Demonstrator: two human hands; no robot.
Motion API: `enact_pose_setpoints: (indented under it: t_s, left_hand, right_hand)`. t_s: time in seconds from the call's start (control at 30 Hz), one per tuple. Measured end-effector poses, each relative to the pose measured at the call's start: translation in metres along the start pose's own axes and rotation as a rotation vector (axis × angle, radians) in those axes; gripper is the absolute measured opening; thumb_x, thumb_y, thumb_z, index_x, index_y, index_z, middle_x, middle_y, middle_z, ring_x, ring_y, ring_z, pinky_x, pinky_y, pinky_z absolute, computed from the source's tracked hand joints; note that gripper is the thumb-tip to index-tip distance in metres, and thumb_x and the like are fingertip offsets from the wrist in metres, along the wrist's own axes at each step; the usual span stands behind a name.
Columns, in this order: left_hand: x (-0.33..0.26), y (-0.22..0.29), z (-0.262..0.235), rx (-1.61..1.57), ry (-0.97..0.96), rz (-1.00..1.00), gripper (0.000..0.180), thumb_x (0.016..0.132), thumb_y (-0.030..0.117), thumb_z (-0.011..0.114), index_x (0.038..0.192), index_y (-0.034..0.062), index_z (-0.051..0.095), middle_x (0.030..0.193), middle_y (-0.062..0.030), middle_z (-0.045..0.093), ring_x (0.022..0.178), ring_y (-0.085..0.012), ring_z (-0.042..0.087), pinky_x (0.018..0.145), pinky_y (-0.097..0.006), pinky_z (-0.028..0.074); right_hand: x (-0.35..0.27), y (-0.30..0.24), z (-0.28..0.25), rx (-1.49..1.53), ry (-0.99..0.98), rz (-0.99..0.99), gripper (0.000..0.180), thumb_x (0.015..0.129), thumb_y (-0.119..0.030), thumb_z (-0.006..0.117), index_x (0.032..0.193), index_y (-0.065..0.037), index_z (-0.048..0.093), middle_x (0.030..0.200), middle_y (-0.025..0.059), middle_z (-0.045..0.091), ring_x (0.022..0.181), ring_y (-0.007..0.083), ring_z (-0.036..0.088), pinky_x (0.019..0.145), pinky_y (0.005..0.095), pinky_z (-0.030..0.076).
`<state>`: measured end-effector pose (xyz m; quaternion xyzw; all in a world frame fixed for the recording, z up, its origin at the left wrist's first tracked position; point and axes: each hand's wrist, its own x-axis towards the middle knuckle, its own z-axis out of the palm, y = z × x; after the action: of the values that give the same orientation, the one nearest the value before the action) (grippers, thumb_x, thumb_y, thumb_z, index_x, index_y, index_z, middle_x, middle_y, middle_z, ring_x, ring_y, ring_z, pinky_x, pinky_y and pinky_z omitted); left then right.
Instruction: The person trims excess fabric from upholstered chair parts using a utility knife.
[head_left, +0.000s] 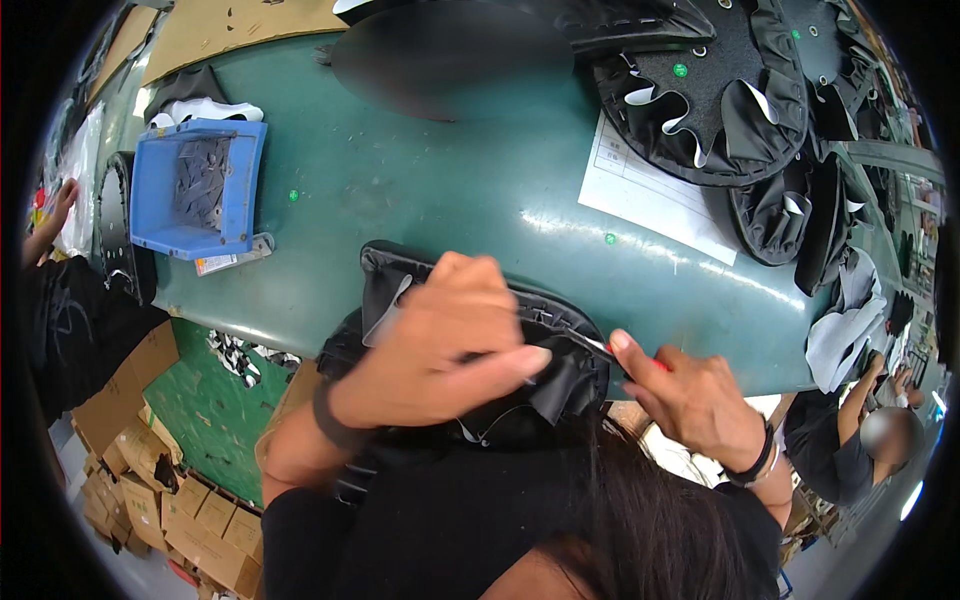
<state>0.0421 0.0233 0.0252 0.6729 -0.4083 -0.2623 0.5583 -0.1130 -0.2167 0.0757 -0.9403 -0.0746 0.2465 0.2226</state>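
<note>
A black leather-like cover piece (395, 285) with folded grey-lined edges lies at the near edge of the green table (440, 180). My left hand (450, 340) presses down on it, fingers closed over the folded black material. My right hand (690, 395) grips a small red-handled tool (612, 352) whose metal tip pokes into the cover's right edge next to my left fingertips. Both wrists wear dark bands.
A blue plastic bin (200, 185) stands at the left. A white paper sheet (650, 195) lies at the right, with stacked black pleated covers (710, 95) beyond it. Cardboard boxes (170, 510) sit on the floor at the lower left. Other people (865, 440) work at both sides.
</note>
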Motion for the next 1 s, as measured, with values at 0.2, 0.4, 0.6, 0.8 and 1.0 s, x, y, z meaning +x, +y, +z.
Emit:
enact_pose_setpoints:
  t_s: [0.2, 0.4, 0.6, 0.8, 1.0]
  left_hand:
    - [-0.008, 0.017, -0.003, -0.974, 0.444, -0.3, 0.019, 0.075, 0.002, 0.059, 0.058, 0.0019, 0.051, 0.081, -0.0046, 0.054, 0.081, -0.019, 0.057, 0.066, -0.028, 0.049]
    - [-0.004, 0.026, 0.028, 0.711, -0.117, 0.051, 0.017, 0.076, 0.019, 0.07, 0.073, 0.0065, 0.059, 0.075, -0.0055, 0.049, 0.077, -0.0251, 0.05, 0.066, -0.035, 0.04]
    - [0.003, 0.003, 0.011, -0.285, 0.236, -0.108, 0.024, 0.075, 0.007, 0.069, 0.059, 0.005, 0.051, 0.071, -0.0015, 0.046, 0.08, -0.0164, 0.046, 0.076, -0.032, 0.038]
    - [0.006, 0.02, 0.023, 0.119, 0.342, -0.091, 0.018, 0.078, 0.014, 0.066, 0.067, 0.0043, 0.055, 0.077, -0.0064, 0.051, 0.069, -0.0191, 0.053, 0.063, -0.029, 0.046]
    - [0.002, 0.011, 0.029, 0.861, 0.136, -0.046, 0.026, 0.073, 0.026, 0.074, 0.065, 0.0072, 0.058, 0.073, -0.0055, 0.053, 0.076, -0.0238, 0.048, 0.065, -0.037, 0.039]
  right_hand:
    - [-0.04, -0.017, 0.021, 0.196, 0.087, 0.166, 0.058, 0.083, -0.016, 0.071, 0.137, -0.014, 0.05, 0.07, 0.0121, 0.053, 0.052, 0.0302, 0.055, 0.05, 0.0404, 0.044]
    - [-0.017, -0.017, 0.004, 0.083, 0.083, 0.14, 0.055, 0.084, -0.018, 0.069, 0.137, -0.018, 0.052, 0.07, 0.0109, 0.053, 0.053, 0.0325, 0.055, 0.05, 0.0419, 0.044]
    - [-0.031, -0.024, 0.047, 0.171, 0.271, 0.138, 0.062, 0.084, -0.015, 0.07, 0.14, -0.01, 0.045, 0.081, 0.0184, 0.061, 0.063, 0.0392, 0.061, 0.055, 0.0427, 0.048]
    - [-0.014, -0.036, 0.041, 0.169, 0.323, 0.22, 0.058, 0.087, -0.016, 0.066, 0.141, -0.014, 0.045, 0.074, 0.0169, 0.06, 0.061, 0.0392, 0.06, 0.053, 0.0446, 0.046]
    - [0.018, -0.039, 0.008, -0.057, 0.254, 0.162, 0.053, 0.09, -0.023, 0.063, 0.14, -0.024, 0.047, 0.066, 0.0134, 0.054, 0.049, 0.036, 0.055, 0.047, 0.0441, 0.041]
